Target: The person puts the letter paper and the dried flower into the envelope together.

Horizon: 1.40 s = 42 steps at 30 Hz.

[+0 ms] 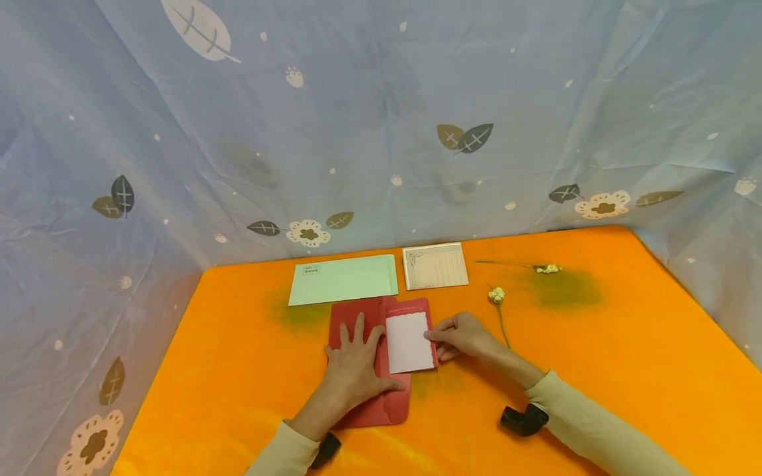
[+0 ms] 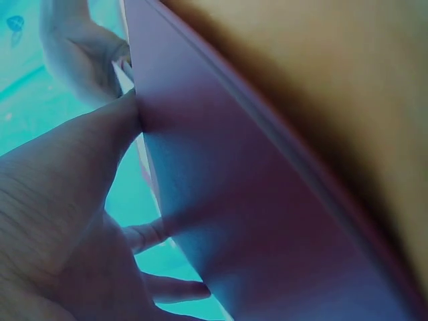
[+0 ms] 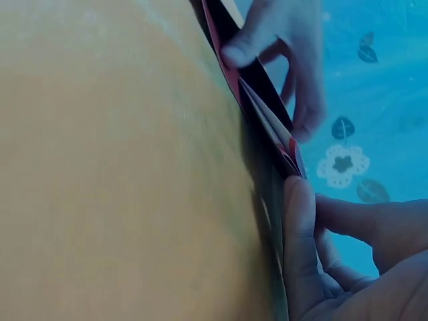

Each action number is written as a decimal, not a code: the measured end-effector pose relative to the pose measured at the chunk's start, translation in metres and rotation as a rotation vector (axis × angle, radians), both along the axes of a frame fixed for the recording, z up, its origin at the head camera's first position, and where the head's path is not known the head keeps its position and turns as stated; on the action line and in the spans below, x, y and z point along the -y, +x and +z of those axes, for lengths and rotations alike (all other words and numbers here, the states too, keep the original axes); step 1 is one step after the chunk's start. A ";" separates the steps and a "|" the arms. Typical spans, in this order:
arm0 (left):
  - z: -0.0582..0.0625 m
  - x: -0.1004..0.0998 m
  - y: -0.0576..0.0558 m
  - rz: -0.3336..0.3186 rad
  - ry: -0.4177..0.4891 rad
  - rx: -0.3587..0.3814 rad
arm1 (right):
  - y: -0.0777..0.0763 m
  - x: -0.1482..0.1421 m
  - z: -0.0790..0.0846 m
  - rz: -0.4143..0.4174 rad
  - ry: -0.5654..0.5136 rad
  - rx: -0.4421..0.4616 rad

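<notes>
A red envelope (image 1: 359, 413) lies on the orange cloth with its flap side to the right. My left hand (image 1: 351, 370) rests on it with fingers spread, the thumb near the flap. Over the flap lies a red card (image 1: 407, 305) with a white panel (image 1: 409, 342). My right hand (image 1: 461, 336) pinches the card's right edge between thumb and fingers. In the left wrist view, the fingertips of the left hand (image 2: 87, 221) touch the red envelope (image 2: 247, 187). The right wrist view has the right hand (image 3: 348, 247) holding the card's edge (image 3: 291, 155) at the envelope.
Behind the red envelope lie a pale green envelope (image 1: 343, 281) and a cream lined card (image 1: 436, 267). Two dried flower stems are to the right, one with a blossom (image 1: 497, 295), the other a yellow flower (image 1: 548, 269). A patterned curtain (image 1: 381, 132) surrounds the orange cloth (image 1: 238, 370).
</notes>
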<state>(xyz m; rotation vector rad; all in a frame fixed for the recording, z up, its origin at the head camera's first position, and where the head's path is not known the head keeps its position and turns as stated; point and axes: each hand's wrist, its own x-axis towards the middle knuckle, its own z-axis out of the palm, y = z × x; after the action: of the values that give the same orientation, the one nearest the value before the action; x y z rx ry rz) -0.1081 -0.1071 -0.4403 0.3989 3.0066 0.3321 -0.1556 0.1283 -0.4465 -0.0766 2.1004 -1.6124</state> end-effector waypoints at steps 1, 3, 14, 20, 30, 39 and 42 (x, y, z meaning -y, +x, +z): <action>0.000 0.000 0.000 -0.004 0.004 0.000 | 0.001 0.004 -0.001 -0.001 0.001 0.005; 0.000 0.000 0.001 -0.008 0.011 -0.004 | 0.002 0.010 -0.002 -0.001 -0.004 0.010; -0.001 0.002 0.001 -0.015 0.037 -0.030 | 0.001 0.029 -0.005 0.036 -0.065 -0.036; -0.001 0.003 0.001 -0.010 0.043 -0.026 | 0.006 0.041 -0.001 0.037 -0.088 -0.090; -0.002 0.004 0.000 -0.007 0.031 -0.012 | 0.000 0.063 -0.005 0.083 0.000 -0.112; -0.002 0.002 -0.001 -0.016 0.014 -0.002 | -0.002 0.077 -0.005 0.026 0.073 -0.113; -0.001 0.002 -0.001 -0.015 0.011 -0.002 | -0.002 0.079 -0.006 0.037 0.071 -0.157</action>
<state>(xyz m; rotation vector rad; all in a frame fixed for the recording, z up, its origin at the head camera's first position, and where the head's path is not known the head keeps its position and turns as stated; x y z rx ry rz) -0.1094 -0.1090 -0.4418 0.4227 3.0034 0.3473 -0.1577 0.0492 -0.4522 -0.2244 2.2583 -1.5537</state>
